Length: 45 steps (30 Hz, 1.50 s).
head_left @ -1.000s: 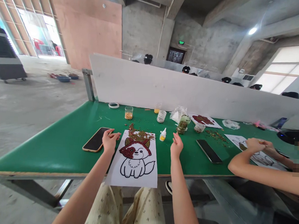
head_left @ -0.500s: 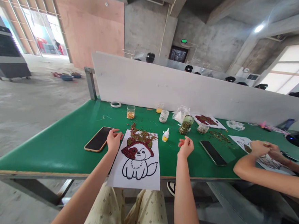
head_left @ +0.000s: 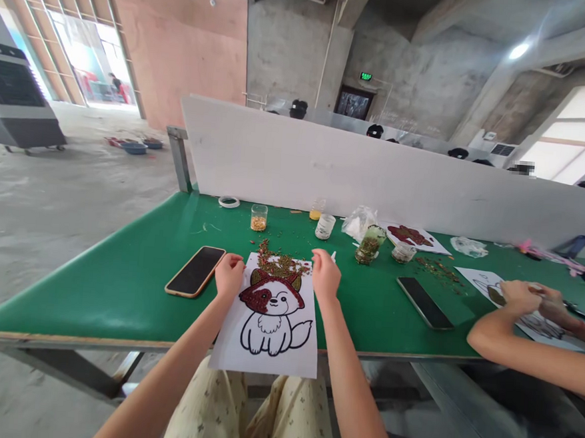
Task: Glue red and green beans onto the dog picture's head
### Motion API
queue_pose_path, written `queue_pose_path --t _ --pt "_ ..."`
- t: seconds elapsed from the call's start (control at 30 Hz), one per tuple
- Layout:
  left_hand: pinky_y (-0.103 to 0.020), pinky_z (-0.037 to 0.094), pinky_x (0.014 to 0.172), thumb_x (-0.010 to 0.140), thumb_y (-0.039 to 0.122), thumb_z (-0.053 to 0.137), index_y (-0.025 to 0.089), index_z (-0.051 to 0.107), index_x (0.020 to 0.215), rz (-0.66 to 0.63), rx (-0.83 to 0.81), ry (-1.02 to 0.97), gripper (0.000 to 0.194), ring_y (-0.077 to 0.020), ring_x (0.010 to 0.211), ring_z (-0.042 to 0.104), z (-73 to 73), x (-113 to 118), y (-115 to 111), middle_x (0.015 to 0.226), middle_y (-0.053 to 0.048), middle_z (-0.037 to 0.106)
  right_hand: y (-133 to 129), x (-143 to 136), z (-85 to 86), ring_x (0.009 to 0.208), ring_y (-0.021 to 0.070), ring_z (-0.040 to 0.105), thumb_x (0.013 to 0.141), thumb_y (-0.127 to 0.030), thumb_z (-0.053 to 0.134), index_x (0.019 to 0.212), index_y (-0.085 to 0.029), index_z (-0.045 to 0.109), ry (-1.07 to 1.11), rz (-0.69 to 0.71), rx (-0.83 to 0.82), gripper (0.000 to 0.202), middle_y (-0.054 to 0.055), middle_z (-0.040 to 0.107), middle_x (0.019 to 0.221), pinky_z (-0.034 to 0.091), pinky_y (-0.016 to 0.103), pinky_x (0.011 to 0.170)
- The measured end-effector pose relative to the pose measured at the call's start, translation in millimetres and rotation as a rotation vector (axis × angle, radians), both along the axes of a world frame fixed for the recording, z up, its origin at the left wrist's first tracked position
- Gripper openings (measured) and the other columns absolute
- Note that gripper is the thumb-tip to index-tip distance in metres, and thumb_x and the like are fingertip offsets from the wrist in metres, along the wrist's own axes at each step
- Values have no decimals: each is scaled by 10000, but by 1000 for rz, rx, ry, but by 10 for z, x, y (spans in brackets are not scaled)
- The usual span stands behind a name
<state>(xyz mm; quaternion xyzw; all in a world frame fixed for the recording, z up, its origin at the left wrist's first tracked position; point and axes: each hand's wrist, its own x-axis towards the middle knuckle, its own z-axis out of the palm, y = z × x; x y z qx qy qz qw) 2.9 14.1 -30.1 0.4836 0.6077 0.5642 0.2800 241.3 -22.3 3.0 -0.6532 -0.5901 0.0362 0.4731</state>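
sheet w/ outlined animal (head_left: 292, 364) lies on green table (head_left: 128, 281), btwn both hands, lower edge sticking out past table's near edge. dk red bits fill eye patch + top of head, greenish bits the ears; body + tail just outline. loose seeds (head_left: 283, 265) heaped at sheet's top end, some spilling onto table.

l hand (head_left: 230, 275) by sheet's upper l edge, fingers curled in; can't tell if they pinch anything. phone w/ tan case (head_left: 196, 271) just beside it, on l.

r hand (head_left: 326, 275) by sheet's upper r corner, fingers bent; can't tell if tips are together or gripping. white nozzle (head_left: 333, 255) peeks out behind it, rest hidden.

farther back: jar w/ orange kernels (head_left: 259, 219), whitish cup (head_left: 325, 226), greenish jar (head_left: 369, 246) tilted, plastic bag (head_left: 360, 220). 2nd phone (head_left: 424, 303) lies r of r hand. far r, co-worker's hands (head_left: 520, 298) over another sheet (head_left: 478, 280).
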Motion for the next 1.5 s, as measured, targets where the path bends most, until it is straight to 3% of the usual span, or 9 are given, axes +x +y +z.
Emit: queue_pose_path --t 0.07,0.37,0.7,0.87,1.03,1.13,1.2,1.33,1.5 --pt "-304 445 635 651 186 499 198 557 730 -2 -8 -6 98 -197 649 615 -11 4 8 625 -21 621 201 -166 15 889 190 574 892 -208 452 1005 -210 628 -232 6 -195 210 73 660 964 408 280 717" --pt "-283 447 621 670 175 481 197 546 767 -12 10 -56 119 -178 638 606 -79 1 34 629 -13 607 900 -215 -103 887 223 583 844 -187 572 769 -166 683 -370 -40 -460 136 122 667 858 398 298 700" --pt "-256 445 607 689 173 461 188 542 792 -15 6 -61 132 -160 631 607 -53 36 8 616 6 598 948 -175 -225 984 202 556 879 -224 538 831 -178 666 -436 -47 -525 144 100 634 997 401 270 732" --pt "-253 440 606 693 171 462 190 540 787 -8 -6 -58 124 -155 621 599 -50 39 6 617 7 600 852 -173 -135 994 230 529 883 -168 512 838 -139 643 -445 9 -459 141 139 617 974 395 311 789" --pt "-255 434 606 688 161 461 191 537 782 -11 -1 -58 124 -157 625 602 -45 39 5 614 8 600 538 -379 75 977 178 518 916 -251 481 882 -195 616 -430 249 -298 150 66 612 976 393 269 793" --pt "-256 428 602 688 158 459 190 536 783 -11 3 -53 127 -155 615 595 -28 43 -6 608 10 595 316 -578 64 876 146 528 883 -217 546 801 -200 616 -344 722 -165 110 20 618 857 389 259 791" --pt "-256 426 605 686 154 458 189 534 779 -7 3 -47 125 -155 613 594 -13 48 -16 602 12 589 212 -688 -13 821 145 521 855 -190 585 764 -190 620 -296 872 -144 98 14 610 800 390 265 763" --pt "-255 426 601 680 144 452 190 530 776 -2 0 -46 132 -155 613 597 9 56 -30 599 13 584 132 -805 -159 827 157 525 815 -189 643 756 -181 638 -290 938 -162 60 21 614 788 394 274 762" --pt "-254 432 604 679 140 449 191 528 774 -1 -3 -54 134 -149 606 594 14 59 -28 599 18 577 123 -835 -181 827 166 535 806 -218 659 756 -181 659 -309 953 -181 62 26 628 786 404 280 760"
